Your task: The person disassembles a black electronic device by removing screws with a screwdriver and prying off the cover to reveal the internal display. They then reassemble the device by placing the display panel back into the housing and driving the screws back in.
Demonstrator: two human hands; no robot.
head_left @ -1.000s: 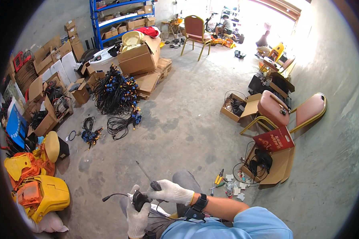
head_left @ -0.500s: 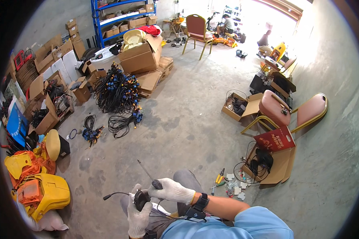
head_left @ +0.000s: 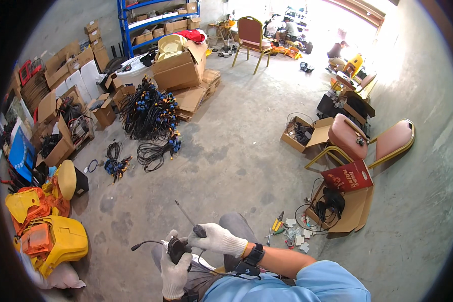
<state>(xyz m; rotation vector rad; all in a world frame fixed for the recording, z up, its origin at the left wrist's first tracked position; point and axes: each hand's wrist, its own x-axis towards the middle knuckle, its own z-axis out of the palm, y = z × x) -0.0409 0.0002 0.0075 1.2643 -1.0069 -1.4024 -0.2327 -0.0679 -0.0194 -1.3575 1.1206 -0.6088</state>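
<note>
Scene shifted slightly rightward in view since the earlier frame, both grips unchanged: one black device (head_left: 176, 250) with cable, above the lap, clasped by curled fingers of gloved left hand (head_left: 175, 274); one long-shafted screwdriver (head_left: 200, 231), handle pinched in gloved right hand (head_left: 219, 240), shaft pointing away. On floor: one yellow-handled pliers (head_left: 278, 222), three cable piles (head_left: 147, 115), two cartons (head_left: 360, 215) of black cables.
</note>
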